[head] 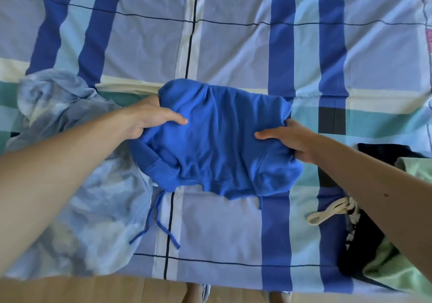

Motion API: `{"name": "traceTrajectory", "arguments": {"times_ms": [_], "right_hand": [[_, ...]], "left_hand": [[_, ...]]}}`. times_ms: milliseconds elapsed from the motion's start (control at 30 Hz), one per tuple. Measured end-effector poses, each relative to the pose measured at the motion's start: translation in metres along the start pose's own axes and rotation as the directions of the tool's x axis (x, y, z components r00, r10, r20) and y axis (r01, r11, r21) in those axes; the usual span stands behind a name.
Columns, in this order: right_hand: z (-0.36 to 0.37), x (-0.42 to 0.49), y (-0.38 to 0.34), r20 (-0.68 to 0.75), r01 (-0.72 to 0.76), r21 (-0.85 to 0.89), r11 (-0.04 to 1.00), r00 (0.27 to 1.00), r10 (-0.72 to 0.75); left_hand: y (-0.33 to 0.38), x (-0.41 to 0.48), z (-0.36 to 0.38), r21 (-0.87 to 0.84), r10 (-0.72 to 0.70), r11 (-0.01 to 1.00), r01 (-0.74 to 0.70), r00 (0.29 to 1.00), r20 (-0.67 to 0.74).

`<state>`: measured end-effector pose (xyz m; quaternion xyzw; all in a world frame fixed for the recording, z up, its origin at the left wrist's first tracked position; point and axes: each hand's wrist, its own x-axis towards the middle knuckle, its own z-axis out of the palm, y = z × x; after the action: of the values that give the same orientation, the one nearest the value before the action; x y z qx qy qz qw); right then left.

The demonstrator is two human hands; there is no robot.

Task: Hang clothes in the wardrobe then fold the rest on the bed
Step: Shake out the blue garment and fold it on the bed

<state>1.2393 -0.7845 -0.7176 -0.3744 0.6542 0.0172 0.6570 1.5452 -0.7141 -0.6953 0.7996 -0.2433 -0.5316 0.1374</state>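
A bright blue hoodie (219, 139) lies folded into a compact bundle in the middle of the bed (233, 45), its two drawstrings trailing toward the near edge. My left hand (149, 118) grips the bundle's left side, thumb on top and fingers tucked under. On the opposite side my right hand (287, 139) holds it the same way. The underside of the bundle and most of my fingers are hidden by the cloth.
A pale tie-dye blue garment (77, 186) lies crumpled at the left, partly under my left arm. At the right edge sit a black garment with a cream drawstring (332, 210) and a light green garment (395, 265). The wooden floor (93, 291) shows below the bed.
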Motion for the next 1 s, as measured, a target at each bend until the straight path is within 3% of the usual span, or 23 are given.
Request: {"name": "traceTrajectory", "arguments": {"times_ms": [167, 267, 333, 433, 500, 567, 633, 733, 867, 1000], "right_hand": [[-0.004, -0.011, 0.006, 0.062, 0.070, 0.125, 0.990, 0.995, -0.078], [-0.011, -0.019, 0.004, 0.167, 0.019, 0.236, 0.971, 0.984, -0.060], [-0.021, -0.023, 0.004, 0.199, -0.023, 0.306, 0.952, 0.979, -0.040], [-0.036, -0.022, 0.011, 0.222, -0.011, 0.317, 0.948, 0.973, -0.064], [-0.038, -0.022, 0.014, 0.257, 0.012, 0.306, 0.952, 0.962, -0.095], [-0.033, -0.022, 0.014, 0.256, 0.062, 0.218, 0.974, 0.959, -0.118], [-0.025, -0.021, 0.013, 0.197, 0.124, 0.143, 0.982, 0.969, -0.151], [-0.015, -0.019, 0.014, 0.131, 0.163, 0.152, 0.975, 0.974, -0.184], [-0.020, -0.033, 0.012, 0.153, 0.163, 0.187, 0.969, 0.969, -0.193], [-0.070, -0.099, 0.018, 0.144, 0.201, 0.283, 0.938, 0.958, -0.249]], "left_hand": [[0.043, -0.046, 0.005, 0.056, 0.203, 0.978, -0.202, 0.979, -0.002], [0.073, -0.080, 0.029, -0.206, 0.226, 0.964, -0.171, 0.931, 0.286], [0.073, -0.080, 0.052, -0.235, 0.227, 0.959, -0.159, 0.927, 0.298], [0.046, -0.058, 0.090, 0.175, 0.346, 0.921, -0.348, 0.937, 0.041], [0.025, -0.050, 0.115, 0.295, 0.370, 0.887, -0.355, 0.929, 0.006], [0.011, -0.046, 0.134, 0.176, 0.317, 0.935, -0.307, 0.948, -0.034], [0.004, -0.039, 0.144, -0.055, 0.221, 0.972, -0.228, 0.970, -0.103], [0.004, -0.033, 0.145, -0.276, 0.055, 0.958, -0.072, 0.996, -0.067], [0.020, -0.059, 0.139, -0.375, 0.148, 0.920, -0.113, 0.987, 0.065], [0.054, -0.124, 0.143, -0.616, 0.282, 0.783, -0.086, 0.932, 0.229]]}}
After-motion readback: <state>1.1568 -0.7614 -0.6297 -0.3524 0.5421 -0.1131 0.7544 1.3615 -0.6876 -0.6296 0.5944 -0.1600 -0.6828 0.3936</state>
